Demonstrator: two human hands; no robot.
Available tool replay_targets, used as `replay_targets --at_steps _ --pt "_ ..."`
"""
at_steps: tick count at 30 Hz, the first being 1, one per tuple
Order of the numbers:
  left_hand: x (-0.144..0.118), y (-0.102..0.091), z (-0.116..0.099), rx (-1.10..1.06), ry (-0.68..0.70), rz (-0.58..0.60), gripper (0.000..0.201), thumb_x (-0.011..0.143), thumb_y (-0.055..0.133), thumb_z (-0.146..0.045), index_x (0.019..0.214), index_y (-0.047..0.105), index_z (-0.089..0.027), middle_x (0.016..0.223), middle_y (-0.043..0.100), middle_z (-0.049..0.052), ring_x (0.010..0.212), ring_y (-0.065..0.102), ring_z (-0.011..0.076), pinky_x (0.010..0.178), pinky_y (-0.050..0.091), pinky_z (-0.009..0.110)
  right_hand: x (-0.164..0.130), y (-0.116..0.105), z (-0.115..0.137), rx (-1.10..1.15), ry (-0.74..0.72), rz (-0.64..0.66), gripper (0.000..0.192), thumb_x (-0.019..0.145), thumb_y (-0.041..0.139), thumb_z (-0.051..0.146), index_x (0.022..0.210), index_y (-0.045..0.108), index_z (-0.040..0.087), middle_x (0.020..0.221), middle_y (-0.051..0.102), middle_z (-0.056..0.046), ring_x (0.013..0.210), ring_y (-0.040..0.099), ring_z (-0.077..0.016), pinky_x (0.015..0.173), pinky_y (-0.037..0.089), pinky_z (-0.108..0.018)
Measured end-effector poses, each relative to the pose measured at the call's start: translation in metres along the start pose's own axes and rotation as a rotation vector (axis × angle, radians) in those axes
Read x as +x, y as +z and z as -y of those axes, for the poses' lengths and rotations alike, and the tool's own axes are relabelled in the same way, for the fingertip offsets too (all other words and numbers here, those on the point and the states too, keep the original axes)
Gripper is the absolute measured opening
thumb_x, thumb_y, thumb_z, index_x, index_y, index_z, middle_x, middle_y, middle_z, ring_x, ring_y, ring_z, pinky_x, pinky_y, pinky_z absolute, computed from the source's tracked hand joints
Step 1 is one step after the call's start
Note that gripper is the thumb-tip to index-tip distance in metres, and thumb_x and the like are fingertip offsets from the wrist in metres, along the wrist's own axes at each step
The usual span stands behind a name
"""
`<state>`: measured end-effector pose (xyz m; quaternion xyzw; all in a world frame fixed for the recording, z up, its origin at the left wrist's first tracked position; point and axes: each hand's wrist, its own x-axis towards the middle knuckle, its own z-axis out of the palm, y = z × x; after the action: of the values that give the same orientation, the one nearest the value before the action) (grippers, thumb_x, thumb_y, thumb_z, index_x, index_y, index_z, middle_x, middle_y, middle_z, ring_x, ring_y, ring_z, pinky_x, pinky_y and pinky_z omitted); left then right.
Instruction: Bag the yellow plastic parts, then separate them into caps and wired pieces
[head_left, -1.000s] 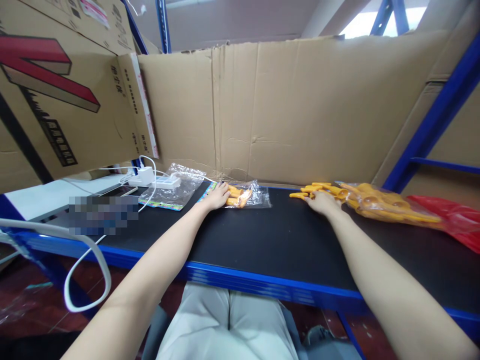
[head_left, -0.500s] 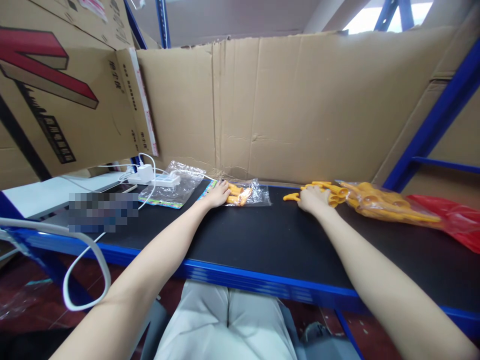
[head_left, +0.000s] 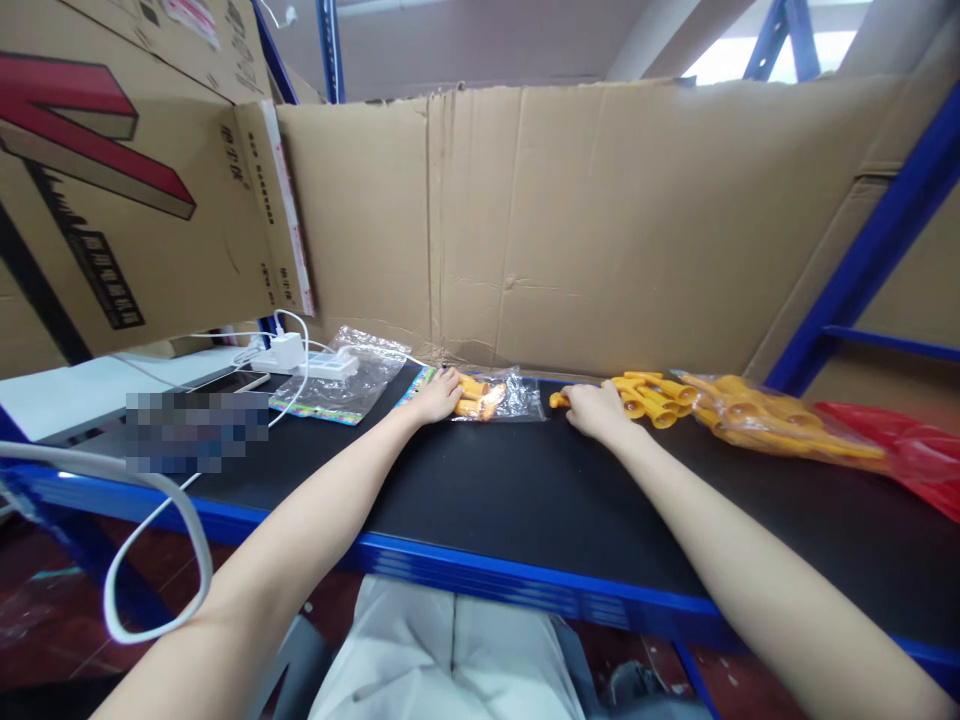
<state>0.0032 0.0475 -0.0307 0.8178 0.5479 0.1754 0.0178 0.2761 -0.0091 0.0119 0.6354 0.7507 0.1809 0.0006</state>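
My left hand (head_left: 437, 397) rests on the left end of a small clear bag (head_left: 501, 397) that holds several orange plastic pieces, pressing it onto the black mat (head_left: 525, 480). My right hand (head_left: 594, 409) lies just right of that bag, fingers closed around one orange piece whose tip (head_left: 556, 400) pokes out toward the bag's mouth. A loose cluster of orange pieces (head_left: 651, 393) sits right behind my right hand. Further right lies a bigger clear bag full of the same orange pieces (head_left: 772, 420).
A cardboard wall (head_left: 600, 220) stands along the back of the mat. Clear bags over a colourful card (head_left: 341, 380) lie at the left, beside a white charger and cables (head_left: 296, 352). A red plastic bag (head_left: 907, 445) sits at far right. The blue shelf edge (head_left: 480, 570) runs in front.
My right hand has slid left from the loose orange pile toward the small bag, bringing one orange piece with it. My left hand has stayed on the bag.
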Motion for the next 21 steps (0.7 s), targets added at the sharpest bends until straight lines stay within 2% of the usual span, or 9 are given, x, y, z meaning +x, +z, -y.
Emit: replay_targets --at_steps 3,7,12,14,17,19,21 --pt "0.001 0.000 0.001 0.014 0.003 0.014 0.054 0.090 0.020 -0.033 0.136 0.033 -0.007 0.147 0.025 0.014 0.137 0.016 0.0231 0.111 0.012 0.035 -0.002 -0.005 0.000 0.119 -0.019 0.020 0.030 0.072 0.044 0.006 0.093 0.063 0.017 0.098 0.066 -0.010 0.086 0.060 -0.0211 0.071 0.035 -0.030" --pt "0.003 0.002 0.004 0.003 0.025 -0.002 0.052 0.090 0.022 -0.032 0.135 0.035 -0.009 0.147 0.025 0.013 0.137 0.018 0.0232 0.111 0.013 0.039 -0.007 -0.010 -0.001 0.450 -0.130 0.080 0.032 0.065 0.048 0.003 0.087 0.064 0.019 0.089 0.067 -0.004 0.080 0.059 -0.0166 0.064 0.038 -0.023" --pt "0.001 0.001 0.004 -0.005 0.044 0.002 0.052 0.090 0.022 -0.032 0.133 0.037 -0.007 0.147 0.026 0.015 0.137 0.018 0.0233 0.111 0.013 0.037 -0.011 -0.016 -0.004 0.672 -0.306 0.270 0.020 0.068 0.059 0.025 0.086 0.065 0.018 0.089 0.066 -0.002 0.079 0.058 -0.0156 0.066 0.040 -0.022" --pt "0.000 -0.001 0.003 0.003 0.046 0.009 0.052 0.090 0.022 -0.032 0.132 0.038 -0.006 0.146 0.027 0.015 0.137 0.019 0.0236 0.111 0.014 0.036 -0.011 -0.015 -0.005 0.668 -0.262 0.295 0.018 0.072 0.057 0.033 0.076 0.065 0.017 0.079 0.066 -0.003 0.073 0.058 -0.0155 0.062 0.040 -0.023" --pt "-0.001 -0.002 0.002 0.010 0.059 0.002 0.049 0.090 0.023 -0.031 0.129 0.043 -0.009 0.144 0.032 0.013 0.135 0.023 0.0237 0.110 0.016 0.037 -0.006 -0.007 -0.007 0.561 -0.095 0.238 0.015 0.073 0.056 0.030 0.068 0.060 0.016 0.067 0.063 -0.002 0.063 0.056 -0.0143 0.055 0.036 -0.023" --pt "-0.002 -0.003 0.002 0.012 0.074 0.000 0.047 0.090 0.023 -0.031 0.126 0.046 -0.012 0.142 0.036 0.011 0.134 0.026 0.0230 0.109 0.018 0.036 -0.002 0.001 -0.010 0.491 -0.024 0.173 0.007 0.071 0.057 0.024 0.070 0.058 0.016 0.066 0.062 -0.002 0.061 0.056 -0.0136 0.053 0.035 -0.023" --pt "-0.003 -0.004 0.001 0.018 0.074 0.005 0.046 0.090 0.024 -0.031 0.126 0.046 -0.012 0.142 0.037 0.011 0.134 0.026 0.0232 0.109 0.019 0.037 0.002 0.009 -0.015 0.432 0.010 0.089 0.011 0.069 0.060 0.022 0.078 0.058 0.016 0.074 0.064 -0.004 0.065 0.057 -0.0141 0.053 0.035 -0.022"
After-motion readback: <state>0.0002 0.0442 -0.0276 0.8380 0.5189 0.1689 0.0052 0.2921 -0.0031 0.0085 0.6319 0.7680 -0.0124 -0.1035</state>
